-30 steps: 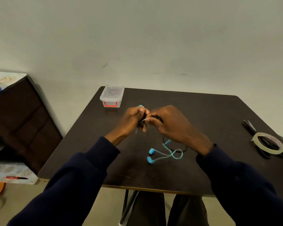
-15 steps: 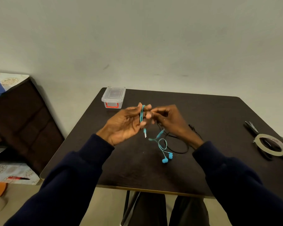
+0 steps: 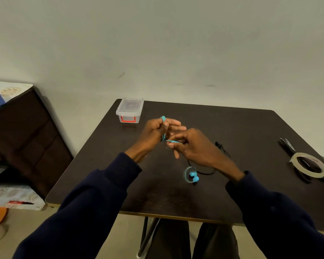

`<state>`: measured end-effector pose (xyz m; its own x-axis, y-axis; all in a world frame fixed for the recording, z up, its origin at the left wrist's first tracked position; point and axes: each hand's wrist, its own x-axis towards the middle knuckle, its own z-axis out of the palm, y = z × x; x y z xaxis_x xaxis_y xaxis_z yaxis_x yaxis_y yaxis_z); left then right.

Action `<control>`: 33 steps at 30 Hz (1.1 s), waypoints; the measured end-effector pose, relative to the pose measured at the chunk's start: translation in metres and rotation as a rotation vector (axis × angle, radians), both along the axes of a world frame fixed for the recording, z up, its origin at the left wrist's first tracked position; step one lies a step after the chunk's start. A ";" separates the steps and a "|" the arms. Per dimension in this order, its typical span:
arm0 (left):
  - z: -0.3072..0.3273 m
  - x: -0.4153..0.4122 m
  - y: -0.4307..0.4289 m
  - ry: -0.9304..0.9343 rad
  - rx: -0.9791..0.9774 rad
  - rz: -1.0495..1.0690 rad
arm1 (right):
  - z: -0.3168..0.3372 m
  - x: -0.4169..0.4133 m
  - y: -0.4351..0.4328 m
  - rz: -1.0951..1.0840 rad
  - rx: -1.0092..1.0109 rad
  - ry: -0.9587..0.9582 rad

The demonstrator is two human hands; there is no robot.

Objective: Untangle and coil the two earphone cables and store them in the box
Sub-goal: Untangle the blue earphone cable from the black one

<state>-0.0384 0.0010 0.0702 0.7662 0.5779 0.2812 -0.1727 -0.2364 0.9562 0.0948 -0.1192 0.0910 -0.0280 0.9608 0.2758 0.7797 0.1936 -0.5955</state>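
Sleeves: dark navy knit sleeves [image 3: 94, 202] are seen reaching in over the near edge of the dark brown matte counter [image 3: 101, 174].
Buds: two small, rounded, glossy turquoise earbuds [image 3: 194, 177] are laid on the counter toward its near edge, ringed by one loose curl of their own cord.
Second cable: a thin, limp black earphone cable [image 3: 220, 146] lies on the counter just beyond the buds, partly hidden under the right wrist. It is judged not yet coiled.
Right hand [image 3: 196, 146]: a strand of the thin, rubbery turquoise earphone cable [image 3: 173, 141] is pinched between thumb and forefinger, with the other fingers loosely spread.
Left hand [image 3: 154, 131]: the fingers are curled with the turquoise earphone cable wound round them, and one turn shows over the forefinger.
Change: half a second ago the left palm was turned up and the plug hung free below it. Now the hand is turned over and closed, and the plug is no longer seen.
Meaning: another turn is judged to have been laid, so only the tail with the buds is left to wind.
Box: a small clear plastic box [image 3: 130, 110] with a red latch stands lidded at the far left corner, well apart from the hands. Nothing is seen stored in it.
Right edge: a roll of translucent tape [image 3: 294, 162] is laid over black scissors [image 3: 288, 146].
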 end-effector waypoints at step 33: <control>-0.008 -0.009 -0.003 0.076 0.018 0.060 | 0.006 0.003 -0.005 -0.042 0.201 -0.210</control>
